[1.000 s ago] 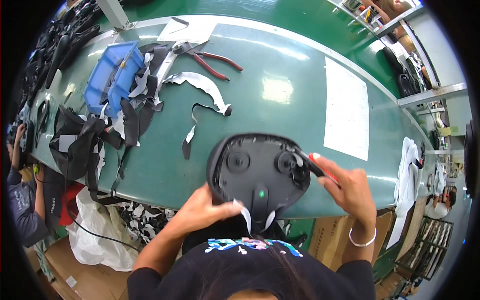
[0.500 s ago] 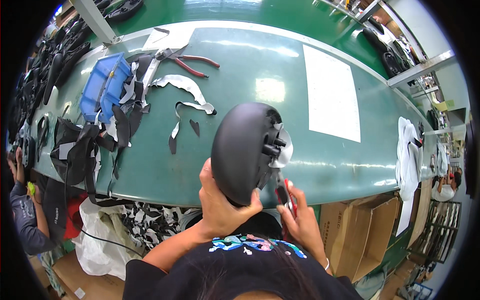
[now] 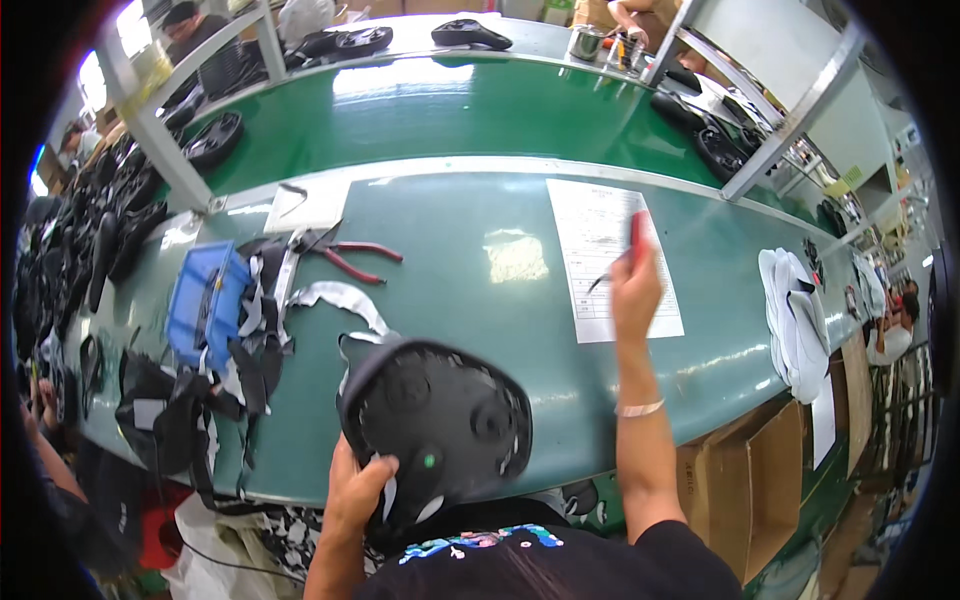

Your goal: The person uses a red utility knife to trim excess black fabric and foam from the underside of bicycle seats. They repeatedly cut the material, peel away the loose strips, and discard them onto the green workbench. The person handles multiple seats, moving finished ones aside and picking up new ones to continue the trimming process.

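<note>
My left hand (image 3: 352, 492) is closed on the near left edge of a black bike saddle (image 3: 440, 420). Its hollow underside faces up, with round mouldings and a small green dot inside. Out over the printed paper sheet (image 3: 630, 315), my raised right hand (image 3: 638, 295) grips a red-handled tool (image 3: 638, 232), blurred by motion. A thin dark piece sticks out to the left of that hand; I cannot tell whether it belongs to the tool. Beyond the saddle's left side lies a curled white strip (image 3: 345, 298).
Red-handled pliers (image 3: 360, 262) and a blue bin (image 3: 205, 305) with black and white scraps stand at the left. White pieces (image 3: 795, 320) are stacked at the right. A cardboard box (image 3: 745, 490) sits below the table's edge. Metal posts rise along the far side.
The saddle has turned from showing its smooth top to its underside and moved left. My right hand has gone from beside the saddle out to the paper, carrying the red-handled tool. The view has tilted up.
</note>
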`<state>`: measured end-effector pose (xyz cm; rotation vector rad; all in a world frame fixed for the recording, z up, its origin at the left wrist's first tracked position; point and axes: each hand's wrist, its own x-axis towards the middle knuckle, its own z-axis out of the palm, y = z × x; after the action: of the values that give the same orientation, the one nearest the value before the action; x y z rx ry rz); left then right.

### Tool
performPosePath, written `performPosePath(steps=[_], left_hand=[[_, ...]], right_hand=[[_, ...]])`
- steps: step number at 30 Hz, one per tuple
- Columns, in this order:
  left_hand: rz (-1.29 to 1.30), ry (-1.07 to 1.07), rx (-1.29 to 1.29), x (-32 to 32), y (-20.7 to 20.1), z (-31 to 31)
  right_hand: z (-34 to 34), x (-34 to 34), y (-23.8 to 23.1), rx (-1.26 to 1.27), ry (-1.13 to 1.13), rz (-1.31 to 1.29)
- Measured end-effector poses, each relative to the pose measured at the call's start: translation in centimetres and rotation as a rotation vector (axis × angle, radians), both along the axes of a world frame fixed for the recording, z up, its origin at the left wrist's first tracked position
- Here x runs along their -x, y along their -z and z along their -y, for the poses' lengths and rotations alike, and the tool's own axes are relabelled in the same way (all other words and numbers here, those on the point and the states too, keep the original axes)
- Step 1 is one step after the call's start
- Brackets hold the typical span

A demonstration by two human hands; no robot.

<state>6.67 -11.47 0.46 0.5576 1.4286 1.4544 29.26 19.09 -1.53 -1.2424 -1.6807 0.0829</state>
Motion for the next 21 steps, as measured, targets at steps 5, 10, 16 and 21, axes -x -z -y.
performPosePath(steps=[5, 10, 16, 21], left_hand=[[0.078, 0.156, 0.042, 3.1, -1.0, -4.5], [0.179, -0.292, -0.322, 9.4, 0.4, -19.7], [0.202, 0.185, -0.207, 5.2, 1.0, -26.3], [-0.139, 0.481, -0.279, -4.8, -0.3, -26.2]], right_hand=[[-7.0, -2.1, 0.6, 0.270, -0.064, 0.038], [-3.7, 1.2, 3.7, 0.295, 0.046, 0.452], [0.9, 2.5, 4.7, 0.256, -0.014, 0.479], [8.3, 0.0, 0.9, 0.016, 0.062, 0.089]])
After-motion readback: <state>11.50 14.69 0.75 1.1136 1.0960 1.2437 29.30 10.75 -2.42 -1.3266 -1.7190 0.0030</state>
